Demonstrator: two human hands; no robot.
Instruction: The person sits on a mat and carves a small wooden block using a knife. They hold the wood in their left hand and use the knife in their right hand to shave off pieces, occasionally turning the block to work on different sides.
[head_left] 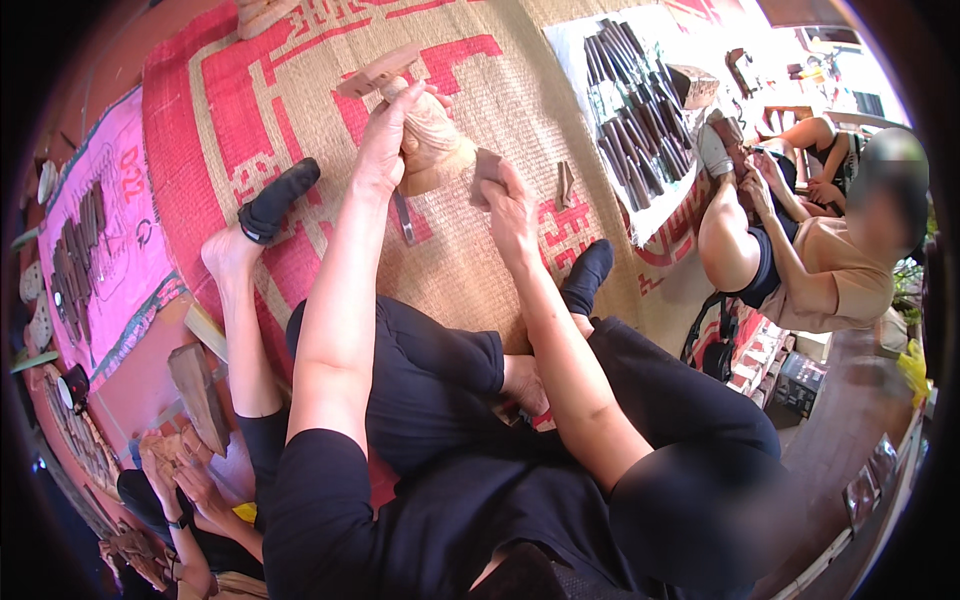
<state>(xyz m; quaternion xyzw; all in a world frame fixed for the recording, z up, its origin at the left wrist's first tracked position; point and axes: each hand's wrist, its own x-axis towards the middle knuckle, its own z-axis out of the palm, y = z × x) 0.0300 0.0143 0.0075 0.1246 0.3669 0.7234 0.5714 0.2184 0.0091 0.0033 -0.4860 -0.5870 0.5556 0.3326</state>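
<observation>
My left hand (388, 140) is wrapped round the upper part of a pale carved wooden figure (436, 150), which has a wide flat top piece (380, 72) and tilts over the woven mat. In my right hand (512, 205), pinched between thumb and fingers, is a small brown piece of sandpaper (484, 172), close beside the figure's base. Whether the two touch I cannot tell. A narrow flat-bladed tool (405, 222) lies on the mat below the figure. To the right of my right hand lies a small folded brown piece (565, 186).
The red and straw-coloured mat (480, 265) stretches under my legs. Many dark-handled carving tools (640, 120) lie on a white sheet at right; more tools (80, 250) lie on a pink cloth at left. People work at right (830, 235) and lower left (195, 490). A wood block (198, 395) stands at left.
</observation>
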